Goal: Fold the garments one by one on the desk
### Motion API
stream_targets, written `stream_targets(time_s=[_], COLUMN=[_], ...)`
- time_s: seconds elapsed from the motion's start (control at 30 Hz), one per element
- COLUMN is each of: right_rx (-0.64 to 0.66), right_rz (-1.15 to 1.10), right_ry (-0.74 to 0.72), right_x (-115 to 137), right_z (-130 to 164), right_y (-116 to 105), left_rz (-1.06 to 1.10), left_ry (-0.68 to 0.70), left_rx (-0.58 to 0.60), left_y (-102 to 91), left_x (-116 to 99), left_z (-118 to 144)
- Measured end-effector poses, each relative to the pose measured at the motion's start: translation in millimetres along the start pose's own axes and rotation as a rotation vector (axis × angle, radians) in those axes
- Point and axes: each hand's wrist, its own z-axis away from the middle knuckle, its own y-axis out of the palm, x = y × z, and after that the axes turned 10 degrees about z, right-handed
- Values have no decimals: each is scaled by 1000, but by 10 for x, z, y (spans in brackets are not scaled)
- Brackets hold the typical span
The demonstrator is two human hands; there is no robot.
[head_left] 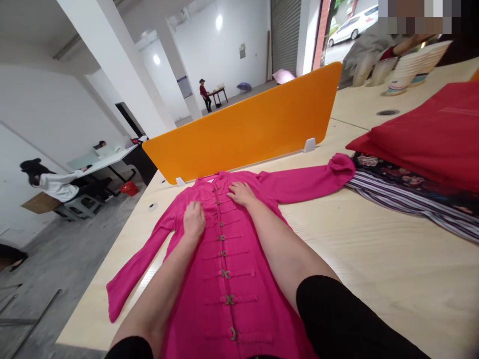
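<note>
A bright pink long-sleeved jacket [228, 259] with a row of knot buttons lies face up on the light wooden table [374, 249], collar toward the orange divider. My left hand [193, 220] rests palm down on the chest, left of the buttons. Just right of the button row, near the collar, my right hand [242, 193] lies flat with fingers spread. Neither hand holds anything. Both sleeves are spread out to the sides.
An orange divider panel [243, 129] stands across the table behind the jacket. A pile of clothes lies at right: red fabric [430, 134] on floral and striped cloth [411, 204]. Stacked bowls [411, 70] and another person's arm are at far right. People sit at desks far left.
</note>
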Motion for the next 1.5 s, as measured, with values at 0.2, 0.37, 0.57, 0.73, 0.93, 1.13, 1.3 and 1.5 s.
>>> stream_targets(time_s=[0.2,0.37,0.57,0.73,0.93,1.13,1.3,1.5], right_rx=[8,8,15,6,43,25,21,3], right_rz=[10,18,26,-30,-15,-2,-9,-52], right_ry=[1,-2,-1,19,-42,-47,-33,-13], right_x=[-19,-49,-44,7,19,13,16,18], right_z=[-33,-64,-54,-52,-41,-62,-73,-71], right_y=[66,125,100,85,72,69,64,61], left_rz=[-64,-51,-80,-34,23,24,73,126], left_ry=[-275,-323,-285,-73,-46,-142,-3,94], left_rx=[249,294,283,103,108,22,26,24], left_y=[54,204,82,79,461,597,649,660], left_x=[926,1226,1138,612,-57,-138,-120,-94], left_z=[-168,-303,-383,-566,-875,-1065,-1083,-1044])
